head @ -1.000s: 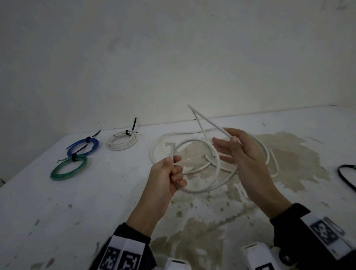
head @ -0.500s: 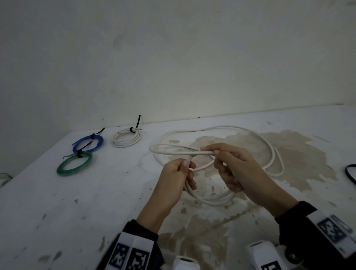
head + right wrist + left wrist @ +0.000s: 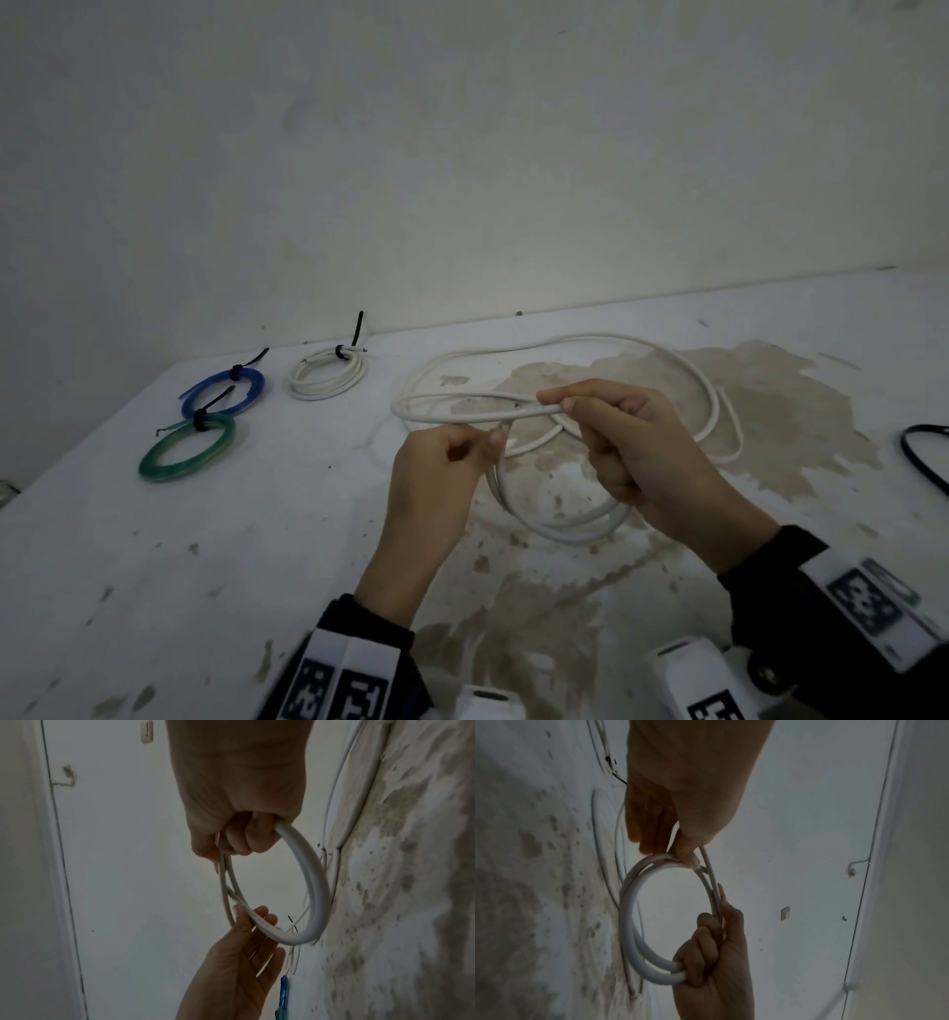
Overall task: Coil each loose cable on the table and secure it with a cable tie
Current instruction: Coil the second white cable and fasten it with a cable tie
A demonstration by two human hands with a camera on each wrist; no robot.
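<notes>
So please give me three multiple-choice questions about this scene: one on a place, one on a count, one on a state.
1. The green coil lies where?
A. Far left of the table
B. Under the right hand
C. On the floor

2. How many coils already carry a black tie?
A. One
B. Three
C. Five

3. The white cable is now:
A. Lying untouched
B. Held by both hands
C. Already tied

Key: 1 A, it sits beside the blue coil. 2 B, green, blue and the small white coil. 3 B, left hand and right hand grip its loops.
</notes>
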